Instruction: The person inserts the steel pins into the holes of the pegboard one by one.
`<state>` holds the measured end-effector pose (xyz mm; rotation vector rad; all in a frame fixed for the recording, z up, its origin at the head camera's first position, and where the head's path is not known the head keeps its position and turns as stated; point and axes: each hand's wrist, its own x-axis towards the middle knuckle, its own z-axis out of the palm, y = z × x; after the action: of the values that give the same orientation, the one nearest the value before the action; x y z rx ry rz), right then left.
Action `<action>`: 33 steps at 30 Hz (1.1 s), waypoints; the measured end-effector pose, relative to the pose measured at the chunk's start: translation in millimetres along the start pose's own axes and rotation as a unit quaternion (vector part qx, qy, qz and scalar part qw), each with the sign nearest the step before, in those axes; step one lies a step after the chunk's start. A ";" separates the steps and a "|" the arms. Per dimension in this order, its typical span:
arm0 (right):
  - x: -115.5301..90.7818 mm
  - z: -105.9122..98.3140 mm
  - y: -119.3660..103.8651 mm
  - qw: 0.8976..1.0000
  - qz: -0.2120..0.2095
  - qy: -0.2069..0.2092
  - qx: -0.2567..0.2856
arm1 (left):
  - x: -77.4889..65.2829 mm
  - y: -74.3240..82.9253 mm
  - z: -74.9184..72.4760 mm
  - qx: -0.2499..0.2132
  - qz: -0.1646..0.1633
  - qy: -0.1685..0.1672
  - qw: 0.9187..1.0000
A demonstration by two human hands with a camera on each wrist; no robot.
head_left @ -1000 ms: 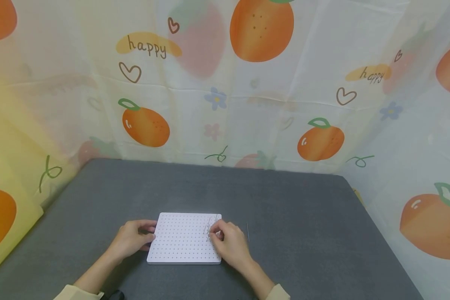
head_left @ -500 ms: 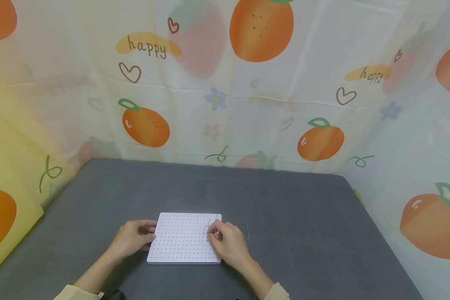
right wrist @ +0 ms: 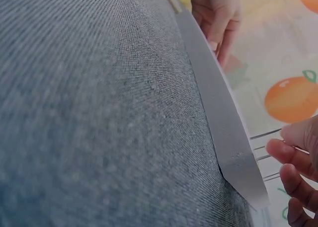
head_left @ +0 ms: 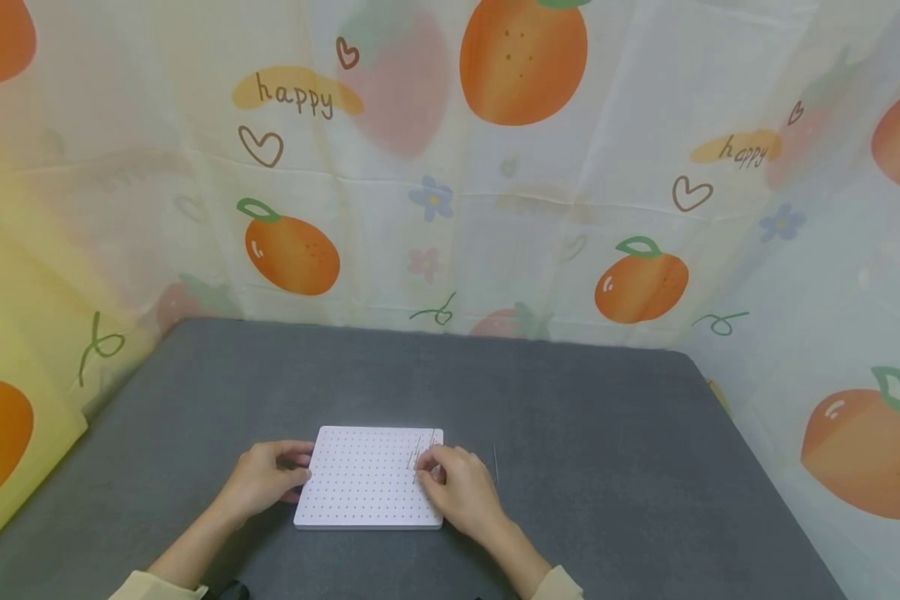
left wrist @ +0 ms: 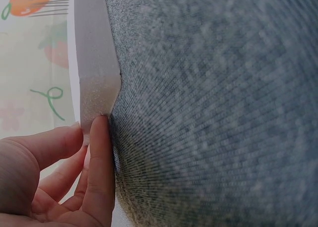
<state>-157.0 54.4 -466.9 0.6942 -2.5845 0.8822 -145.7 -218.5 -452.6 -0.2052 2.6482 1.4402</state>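
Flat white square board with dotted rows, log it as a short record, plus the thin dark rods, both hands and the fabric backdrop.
Board: lying flat on the dark grey tabletop
Standing rods: several, upright near the board's far right corner
Loose rod: on the tabletop, right of the board
Left hand: pinches the board's left edge
Right hand: appears to pinch a standing rod
Backdrop: pale fabric printed with orange fruit

On table (head_left: pixel 607 467), board (head_left: pixel 363 479) is lying; pins (right wrist: pixel 266 134) are standing in its right, loose pin (head_left: pixel 496 463) lying right of my right hand (head_left: pixel 462 493).
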 end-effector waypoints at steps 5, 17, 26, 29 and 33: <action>-3.7 -5.3 2.2 1.000 0.002 -0.006 0.017 | -0.6 0.8 0.2 0.002 0.002 0.001 1.000; -10.4 -27.5 19.8 0.996 -0.020 -0.035 0.077 | -1.2 1.6 0.0 0.001 0.002 0.002 1.000; -13.6 -41.2 42.8 0.994 -0.026 -0.048 0.092 | -0.7 1.1 0.2 0.001 0.003 0.004 1.000; -15.1 -44.7 51.6 0.993 -0.010 -0.058 0.104 | -0.9 1.4 0.3 0.004 0.003 0.003 1.000; -17.1 -49.3 61.0 0.991 0.010 -0.073 0.113 | -0.7 1.7 0.2 0.009 0.000 0.002 1.000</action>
<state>-168.8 133.9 -466.5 0.8244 -2.6471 1.1862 -145.2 -217.3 -451.1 -0.2063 2.6626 1.4177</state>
